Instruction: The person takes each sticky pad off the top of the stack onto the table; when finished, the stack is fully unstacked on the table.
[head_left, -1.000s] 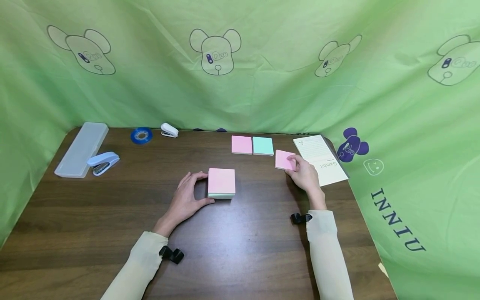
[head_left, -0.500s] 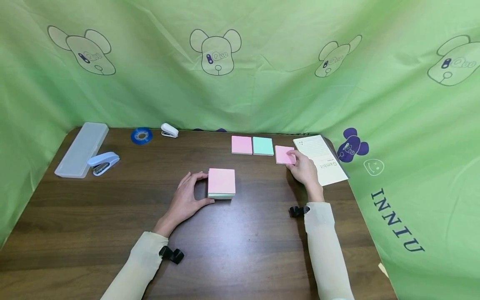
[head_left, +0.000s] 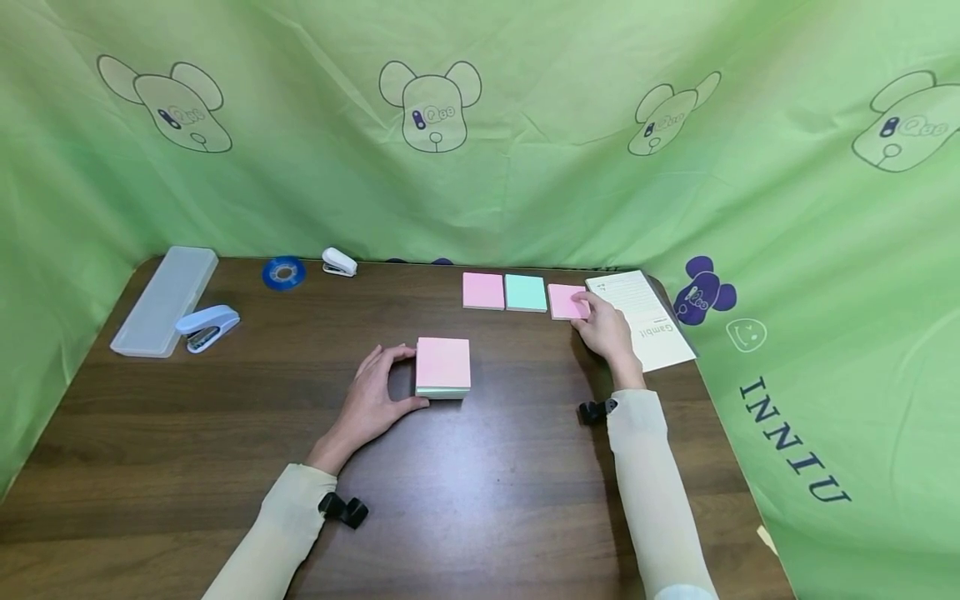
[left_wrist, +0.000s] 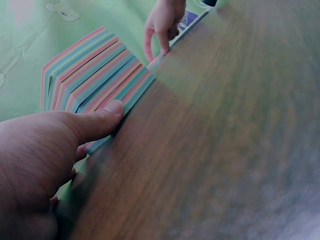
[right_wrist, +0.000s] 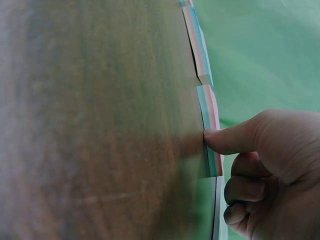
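My left hand holds a thick stack of sticky notes at the middle of the table, thumb at its near left corner and fingers along its left side. A pink sheet tops the stack; its striped pink, blue and yellow edges show in the left wrist view. Farther right, my right hand pinches a thin pink-topped sticky note pad between thumb and fingers. In the right wrist view, the thumb presses the striped edge of that pad. Left of it lie a mint pad and another pink pad.
A white notepad lies beside the right hand at the table's right edge. Along the left are a translucent case, a blue stapler, a blue tape roll and a small white stapler. A green curtain hangs behind.
My right hand has slid the pink pad away from me, bringing it nearly level with the mint pad. The left hand and the thick stack have stayed in place.
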